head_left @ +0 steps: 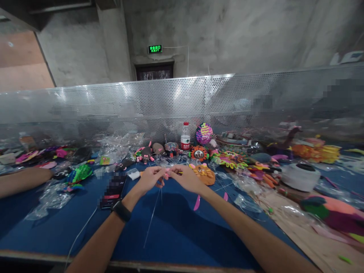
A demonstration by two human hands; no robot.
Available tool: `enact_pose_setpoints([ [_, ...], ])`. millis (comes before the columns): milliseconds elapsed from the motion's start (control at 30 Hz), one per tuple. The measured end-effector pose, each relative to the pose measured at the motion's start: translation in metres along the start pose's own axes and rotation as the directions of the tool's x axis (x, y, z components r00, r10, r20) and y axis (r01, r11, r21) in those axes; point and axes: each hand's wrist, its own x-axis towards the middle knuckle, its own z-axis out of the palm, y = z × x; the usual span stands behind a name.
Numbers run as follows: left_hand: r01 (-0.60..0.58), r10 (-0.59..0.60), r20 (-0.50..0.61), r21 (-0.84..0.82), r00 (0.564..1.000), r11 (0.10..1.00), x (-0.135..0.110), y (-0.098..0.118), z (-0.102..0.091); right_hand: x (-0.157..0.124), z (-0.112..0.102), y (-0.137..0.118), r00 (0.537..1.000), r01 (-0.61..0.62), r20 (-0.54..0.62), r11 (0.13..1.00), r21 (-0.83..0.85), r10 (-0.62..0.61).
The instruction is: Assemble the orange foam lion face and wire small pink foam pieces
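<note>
My left hand (150,178) and my right hand (186,177) meet over the blue table, fingertips pinched together. Between them shows a small pink piece (167,173), like modelling clay; its full shape is hidden by my fingers. Just behind my right hand lies an orange clay animal face (205,174) with yellow and pink parts. Two flat magenta strips (196,203) rest near my right forearm. A thin clear rod or strand (151,223) lies on the table below my hands. Left of my left wrist is a phone (114,191) with its screen lit.
A water bottle (185,137) stands at the back among several colourful clay figures. Clear plastic wrapping (49,201) lies at left, near another person's forearm (24,181). To the right are a white round container (300,177) and cardboard (295,227). A perforated metal panel (159,102) closes off the back.
</note>
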Motion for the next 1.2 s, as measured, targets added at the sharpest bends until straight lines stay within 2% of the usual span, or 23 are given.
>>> enact_pose_setpoints([
  [167, 0.014, -0.014, -0.013, 0.009, 1.0, 1.0, 0.0, -0.001, 0.001, -0.002, 0.0, 0.0, 0.998, 0.041, -0.051, 0.989, -0.143, -0.048],
  [367, 0.016, -0.015, -0.016, 0.015, 1.0, 1.0, 0.0, 0.0, 0.003, -0.005, 0.0, -0.004, 0.996, 0.084, -0.02, 0.975, -0.206, -0.09],
  [633, -0.014, 0.014, -0.001, 0.03, 1.0, 0.999, 0.001, -0.001, 0.002, -0.005, 0.004, -0.001, 0.999, -0.007, -0.04, 0.996, -0.094, 0.003],
  [1000, -0.023, 0.023, 0.013, 0.011, 1.0, 1.0, -0.001, 0.002, 0.003, 0.001, 0.009, 0.006, 0.994, -0.105, 0.059, 0.979, 0.177, 0.096],
  [1200, -0.032, 0.032, -0.01, 0.047, 0.999, 0.998, -0.003, 0.005, 0.004, 0.002, 0.011, 0.008, 0.991, -0.127, 0.07, 0.965, 0.231, 0.113],
])
